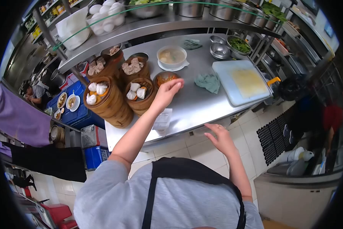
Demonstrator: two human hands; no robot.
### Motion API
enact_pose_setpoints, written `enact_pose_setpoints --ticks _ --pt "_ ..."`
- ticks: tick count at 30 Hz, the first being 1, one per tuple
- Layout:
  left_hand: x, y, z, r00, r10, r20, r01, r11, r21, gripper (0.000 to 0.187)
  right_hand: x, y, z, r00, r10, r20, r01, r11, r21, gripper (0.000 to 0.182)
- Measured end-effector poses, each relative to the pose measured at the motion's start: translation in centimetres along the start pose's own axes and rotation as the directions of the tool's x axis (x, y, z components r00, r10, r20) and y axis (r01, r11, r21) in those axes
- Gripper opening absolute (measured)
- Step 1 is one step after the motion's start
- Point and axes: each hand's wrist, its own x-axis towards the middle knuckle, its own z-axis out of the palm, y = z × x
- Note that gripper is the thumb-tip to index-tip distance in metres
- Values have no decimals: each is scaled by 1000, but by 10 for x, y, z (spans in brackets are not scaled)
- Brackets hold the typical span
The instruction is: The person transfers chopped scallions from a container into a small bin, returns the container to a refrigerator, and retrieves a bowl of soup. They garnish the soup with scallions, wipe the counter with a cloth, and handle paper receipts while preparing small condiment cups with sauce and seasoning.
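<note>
My left hand (pixel 167 93) is above the table beside a small metal bowl (pixel 164 77) of orange shreds. Its fingers are pressed together, and whatever they hold, if anything, is too small to make out. Below that wrist, a printed slip of paper (pixel 162 120) lies at the table's front edge. Just left stand bamboo steamers (pixel 109 105) stacked high, with white dumplings (pixel 99 88) on orange slices in the top one. A second steamer (pixel 141 102) also holds dumplings (pixel 136 91). My right hand (pixel 218 137) hovers by the front edge, fingers apart and holding nothing.
Further back are steamers with pale meat pieces (pixel 132 66), a soup bowl (pixel 171 57) on a saucer, and green cloths (pixel 207 82). A cutting board (pixel 240 82) lies at right. An overhead shelf (pixel 148 30) carries eggs (pixel 106 17) and pots. Other people are in the background.
</note>
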Motion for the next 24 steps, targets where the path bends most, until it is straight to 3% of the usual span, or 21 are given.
enact_pose_setpoints --ticks 2,3,5,6,8,10,14,15,17,18,19,20,21,22,23,24 --pt "54 -19 8 992 37 -122 -42 999 -35 33 20 45 -8 999 40 -3 -40 999 27 30" --pt "78 -21 5 992 6 -126 -1 999 39 39 35 61 -14 999 37 1 -37 999 29 30" --pt "128 -27 -1 962 -22 -271 26 1000 11 41 71 95 -29 997 50 63 -54 996 65 31" --pt "153 -32 -6 944 -44 -328 34 999 -35 42 92 112 -33 998 -47 32 47 999 5 31" --pt "185 -42 -16 890 -58 -451 32 997 -64 42 135 143 -47 991 -69 117 62 996 57 32" --pt "208 -49 -29 841 -146 -521 136 989 -57 46 185 172 -54 977 -132 170 115 988 106 32" --pt "240 -79 -77 718 -311 -622 283 948 -148 57 279 226 -33 927 -120 356 6 952 306 29" --pt "244 -86 -84 694 -313 -649 283 947 -154 57 302 237 -23 919 -84 385 -68 929 365 28" --pt "247 -97 -93 574 -259 -777 263 957 -125 52 345 259 -5 907 -148 394 -16 923 384 27" --pt "248 -92 -89 524 -386 -760 287 919 -269 56 367 269 7 889 -74 451 -157 877 454 33" --pt "253 -112 -100 491 -427 -759 330 898 -291 60 387 277 18 860 -6 510 -296 809 509 38" --pt "259 -134 -113 458 -467 -756 372 874 -314 63 405 284 30 854 -27 520 -289 807 515 38" --pt "263 -149 -116 439 -469 -766 360 873 -328 66 421 289 42 835 52 548 -428 687 587 43" --pt "262 -165 -127 487 -473 -734 372 873 -315 64 434 288 51 803 125 583 -548 542 638 47" --pt "262 -186 -139 535 -478 -697 384 872 -303 63 442 283 58 801 110 589 -545 542 640 47" --pt "270 -217 -161 448 -545 -709 472 817 -330 58 449 277 64 796 167 582 -588 442 678 49"
